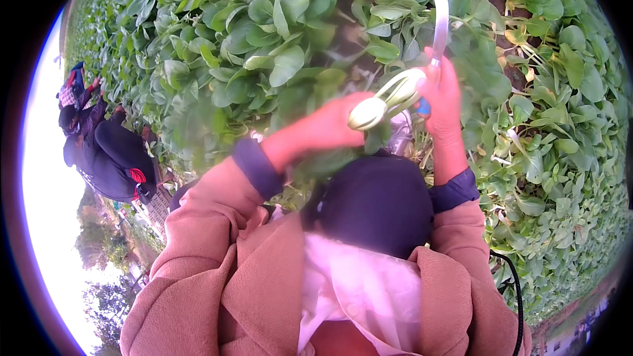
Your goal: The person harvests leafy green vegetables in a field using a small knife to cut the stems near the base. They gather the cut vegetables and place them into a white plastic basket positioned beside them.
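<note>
Slightly blurred, my left hand (341, 118) is closed around a leafy green vegetable plant with a pale, bulbous base (368, 113); its leaves hang below the hand. My right hand (443, 94) grips the handle of a curved knife (440, 22), with a bit of blue showing at the palm and the blade pointing away from me. More pale stalks (406, 88) lie between the two hands, against the right hand's fingers; which hand bears them I cannot tell. Leafy green plants (277, 24) grow in front of both hands.
Dense leafy plants (583, 69) also grow at the right, some with yellowed leaves near bare soil. My shoe (399, 131) is on the ground below the hands, beyond my dark-clad knee (378, 202). Other people (116, 151) crouch at the far left. A black cord (517, 287) hangs beside my right sleeve.
</note>
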Tool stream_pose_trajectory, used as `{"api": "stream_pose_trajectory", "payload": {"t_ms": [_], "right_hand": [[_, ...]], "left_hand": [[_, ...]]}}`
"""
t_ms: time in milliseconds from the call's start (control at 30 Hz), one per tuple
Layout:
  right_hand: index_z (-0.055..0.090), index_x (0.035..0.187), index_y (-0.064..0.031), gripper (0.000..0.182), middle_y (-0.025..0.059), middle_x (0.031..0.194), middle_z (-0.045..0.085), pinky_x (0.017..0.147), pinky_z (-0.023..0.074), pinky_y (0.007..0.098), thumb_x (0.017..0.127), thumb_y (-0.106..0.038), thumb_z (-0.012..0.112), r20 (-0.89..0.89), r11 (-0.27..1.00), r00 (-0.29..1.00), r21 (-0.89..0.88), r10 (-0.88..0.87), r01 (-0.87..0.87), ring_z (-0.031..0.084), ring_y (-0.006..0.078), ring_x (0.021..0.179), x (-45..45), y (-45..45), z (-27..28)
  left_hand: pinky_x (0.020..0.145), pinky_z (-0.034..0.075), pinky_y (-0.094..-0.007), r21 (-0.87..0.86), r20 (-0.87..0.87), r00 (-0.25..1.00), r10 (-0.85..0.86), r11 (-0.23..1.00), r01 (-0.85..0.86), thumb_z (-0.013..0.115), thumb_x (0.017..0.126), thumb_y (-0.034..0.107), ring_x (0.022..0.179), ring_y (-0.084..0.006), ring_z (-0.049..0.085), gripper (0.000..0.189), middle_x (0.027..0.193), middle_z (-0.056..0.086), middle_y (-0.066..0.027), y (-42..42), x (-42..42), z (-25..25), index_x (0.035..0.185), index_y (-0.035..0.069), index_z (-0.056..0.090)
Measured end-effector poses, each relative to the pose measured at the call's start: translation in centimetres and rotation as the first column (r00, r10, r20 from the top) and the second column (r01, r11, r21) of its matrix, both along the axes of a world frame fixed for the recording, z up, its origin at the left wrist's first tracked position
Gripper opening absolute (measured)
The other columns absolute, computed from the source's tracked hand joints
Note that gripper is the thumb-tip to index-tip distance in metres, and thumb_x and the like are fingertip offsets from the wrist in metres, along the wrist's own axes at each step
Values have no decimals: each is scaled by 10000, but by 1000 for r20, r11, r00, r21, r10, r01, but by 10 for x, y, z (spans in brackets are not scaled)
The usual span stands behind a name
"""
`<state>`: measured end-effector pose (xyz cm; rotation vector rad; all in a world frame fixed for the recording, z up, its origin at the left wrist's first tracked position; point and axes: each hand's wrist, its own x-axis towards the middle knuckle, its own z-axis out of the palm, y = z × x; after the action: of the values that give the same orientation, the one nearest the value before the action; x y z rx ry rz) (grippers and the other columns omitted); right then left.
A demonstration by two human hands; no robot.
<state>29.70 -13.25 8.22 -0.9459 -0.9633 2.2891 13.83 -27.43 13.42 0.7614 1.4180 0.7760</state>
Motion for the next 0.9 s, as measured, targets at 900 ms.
{"api": "stream_pose_trajectory", "payload": {"t_ms": [900], "right_hand": [[543,1128,-174,329,135,859,579,678,470,414,803,-180,497,813,178,498,465,301,-867,582,335,792,-40,-68,-88]], "left_hand": [[850,472,-382,-753,-457,561,-690,636,169,601,678,86,1020,-341,559,444,1431,111,-229,-69,-54,-77,1109,182,553]]}}
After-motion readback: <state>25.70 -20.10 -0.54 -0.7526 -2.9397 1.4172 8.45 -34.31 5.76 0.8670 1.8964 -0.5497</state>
